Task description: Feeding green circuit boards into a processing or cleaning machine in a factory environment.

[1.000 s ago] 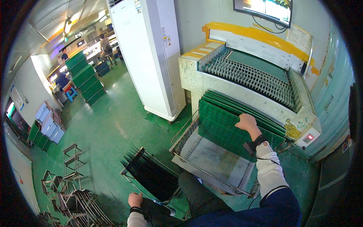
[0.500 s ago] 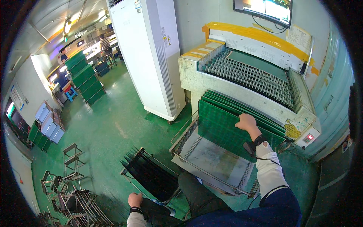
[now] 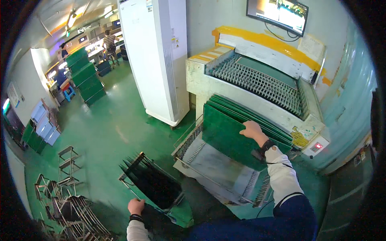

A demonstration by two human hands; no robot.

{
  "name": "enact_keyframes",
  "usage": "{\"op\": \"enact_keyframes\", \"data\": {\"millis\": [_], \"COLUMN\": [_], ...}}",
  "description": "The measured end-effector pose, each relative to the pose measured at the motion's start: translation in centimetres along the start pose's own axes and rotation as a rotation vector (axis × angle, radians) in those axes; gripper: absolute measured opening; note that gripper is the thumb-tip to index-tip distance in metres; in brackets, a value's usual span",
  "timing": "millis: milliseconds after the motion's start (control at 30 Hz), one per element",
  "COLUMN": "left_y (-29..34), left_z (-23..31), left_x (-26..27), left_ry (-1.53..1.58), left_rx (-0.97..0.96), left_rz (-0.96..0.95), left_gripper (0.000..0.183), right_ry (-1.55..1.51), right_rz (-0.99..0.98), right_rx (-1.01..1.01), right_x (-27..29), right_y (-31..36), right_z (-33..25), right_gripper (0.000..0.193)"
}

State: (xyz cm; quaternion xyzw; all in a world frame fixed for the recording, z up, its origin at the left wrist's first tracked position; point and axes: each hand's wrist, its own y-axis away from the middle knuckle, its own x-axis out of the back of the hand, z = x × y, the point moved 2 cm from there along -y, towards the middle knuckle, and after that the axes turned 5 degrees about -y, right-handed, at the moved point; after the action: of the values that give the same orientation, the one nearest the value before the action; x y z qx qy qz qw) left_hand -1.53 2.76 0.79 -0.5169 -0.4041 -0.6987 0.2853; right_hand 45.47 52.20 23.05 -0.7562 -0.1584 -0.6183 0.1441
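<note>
My right hand (image 3: 254, 131) is closed over the top edge of the front green panel (image 3: 223, 130), which looks like a flat circuit board. Several more green panels (image 3: 257, 119) lean in a row behind it. They stand upright in a metal slotted rack (image 3: 219, 158) with a bare grey base in front. My left hand (image 3: 136, 206) is curled by my left knee, near a smaller rack (image 3: 150, 180) filled with dark, thin sheets. Whatever its fingers may hold is hidden.
Behind the panels stands a roller conveyor machine (image 3: 257, 82) carrying a green panel. A tall white cabinet (image 3: 150, 60) stands to its left. Empty metal racks (image 3: 72, 213) lie at lower left. Stacked green crates (image 3: 84, 76) and a seated person (image 3: 109, 42) are farther back.
The view has shifted slightly, so the scene sits a little farther left. My right hand stays on the front panel, and the left stays by my knee.
</note>
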Motion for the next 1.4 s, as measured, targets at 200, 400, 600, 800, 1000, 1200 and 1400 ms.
{"op": "enact_keyframes", "data": {"millis": [200,400,600,800,1000,1200,1400], "left_y": [1.3,2.5,3.2,2.5,1.4,1.5,1.3], "left_z": [-0.9,0.2,-0.3,0.1,0.2,0.7,0.8], "left_x": [0.2,1.2,1.4,1.4,1.1,1.0,0.9], "left_ry": [0.019,-0.014,0.016,0.027,-0.043,-0.032,-0.032], "left_rx": [0.007,-0.065,-0.083,-0.095,-0.077,-0.072,-0.029], "left_rz": [-0.046,0.015,0.030,-0.003,-0.023,0.004,-0.019], "left_gripper": [0.043,0.048,0.048,0.051,0.049,0.047,0.046], "right_ry": [-0.024,-0.009,-0.700,-1.686,-1.956,-2.133,-2.360], "right_rz": [0.054,0.177,0.432,0.574,0.182,0.317,0.414], "right_rx": [-0.077,-0.010,0.030,-0.061,0.013,-0.128,-0.140], "right_x": [7.6,15.7,23.8,23.8,17.1,8.5,5.9], "right_y": [1.4,3.0,5.7,6.9,2.3,-3.5,-5.7], "right_z": [-1.0,0.4,3.0,5.8,6.8,8.3,7.3], "right_gripper": [0.058,0.054,0.028,0.035,0.027,0.018,0.018]}}
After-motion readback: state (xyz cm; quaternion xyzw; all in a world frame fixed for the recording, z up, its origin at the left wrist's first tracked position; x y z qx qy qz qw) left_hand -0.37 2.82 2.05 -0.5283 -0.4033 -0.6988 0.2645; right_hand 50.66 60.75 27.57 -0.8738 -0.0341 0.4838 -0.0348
